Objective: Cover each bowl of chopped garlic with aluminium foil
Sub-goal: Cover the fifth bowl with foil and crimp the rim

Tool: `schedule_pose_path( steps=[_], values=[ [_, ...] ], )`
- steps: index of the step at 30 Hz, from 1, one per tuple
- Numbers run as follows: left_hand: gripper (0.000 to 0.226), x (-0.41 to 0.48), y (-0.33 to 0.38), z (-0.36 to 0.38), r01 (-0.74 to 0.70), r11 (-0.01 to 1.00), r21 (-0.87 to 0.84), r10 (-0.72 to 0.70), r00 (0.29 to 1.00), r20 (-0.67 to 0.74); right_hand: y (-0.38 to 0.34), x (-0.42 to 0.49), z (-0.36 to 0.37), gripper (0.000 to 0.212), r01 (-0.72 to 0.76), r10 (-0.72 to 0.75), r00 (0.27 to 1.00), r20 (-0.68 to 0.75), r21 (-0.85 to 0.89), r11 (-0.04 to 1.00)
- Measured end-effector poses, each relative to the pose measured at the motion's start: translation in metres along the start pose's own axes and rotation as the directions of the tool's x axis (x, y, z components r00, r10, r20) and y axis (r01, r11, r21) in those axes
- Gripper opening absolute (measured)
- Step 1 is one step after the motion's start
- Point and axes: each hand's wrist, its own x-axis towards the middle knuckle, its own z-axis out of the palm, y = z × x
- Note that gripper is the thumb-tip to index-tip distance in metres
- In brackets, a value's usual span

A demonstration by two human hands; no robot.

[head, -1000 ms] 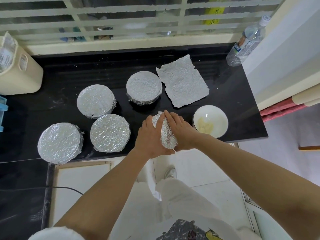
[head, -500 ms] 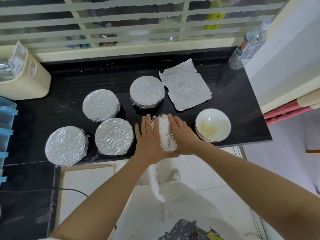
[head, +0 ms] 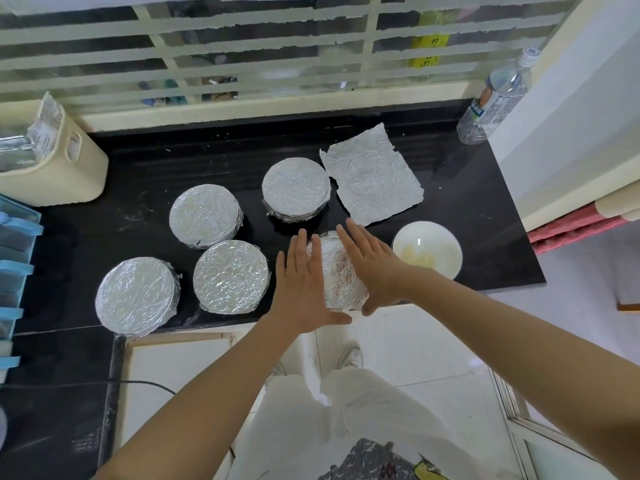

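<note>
My fingers (head: 300, 245) are straight and flat, not curled round anything. My left hand (head: 304, 285) presses one side of the foil-wrapped bowl (head: 341, 271) and my right hand (head: 375, 268) presses the other side. The bowl sits between my palms, near the front edge of the counter (head: 138, 174). I think I am smoothing the foil down tight, and this bowl looks nearly done.

At 3 o'clock from it, just beside my right hand, is the open bowl (head: 440, 244) with garlic showing inside. At about 1 o'clock lies the loose foil sheet (head: 372, 178). Four covered bowls (head: 231, 275) sit from 9 to 12 o'clock.

Next I should let go, pick up that sheet and lay it over the middle of the open bowl.
</note>
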Motion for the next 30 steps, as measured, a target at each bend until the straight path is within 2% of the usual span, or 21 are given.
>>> schedule_pose_path(
  steps=[4,7,11,18,23,27,30],
  values=[
    [0.151,0.007,0.012,0.003,0.01,1.0,0.005,-0.011,0.997,0.074,0.0,0.014,-0.006,0.15,0.079,-0.07,0.994,0.083,-0.116,0.99],
    [0.146,0.009,0.014,0.006,0.06,0.998,0.001,-0.06,0.996,0.064,-0.002,0.02,-0.004,0.145,0.08,-0.073,0.994,0.085,-0.087,0.993],
    [0.139,0.011,0.013,0.01,0.054,0.996,0.073,-0.057,0.998,0.035,-0.003,0.022,0.002,0.141,0.073,-0.071,0.997,0.036,-0.053,0.996],
    [0.136,0.016,-0.002,0.008,-0.07,0.988,0.139,0.063,0.997,0.054,-0.01,0.016,0.016,0.139,-0.001,0.004,0.998,-0.059,0.047,0.999],
    [0.152,0.019,-0.01,-0.004,-0.175,0.951,0.255,0.132,0.976,0.175,-0.019,0.016,0.025,0.141,-0.087,0.093,0.99,-0.11,0.053,0.995],
    [0.153,0.013,-0.007,-0.006,-0.097,0.987,0.126,0.069,0.974,0.214,-0.019,0.013,0.024,0.146,-0.088,0.1,0.989,-0.112,0.1,0.991],
    [0.134,0.012,-0.001,-0.007,-0.046,0.999,-0.029,0.051,0.975,0.217,-0.013,0.008,0.018,0.151,-0.077,0.089,0.995,-0.053,0.185,0.98]
  ],
)
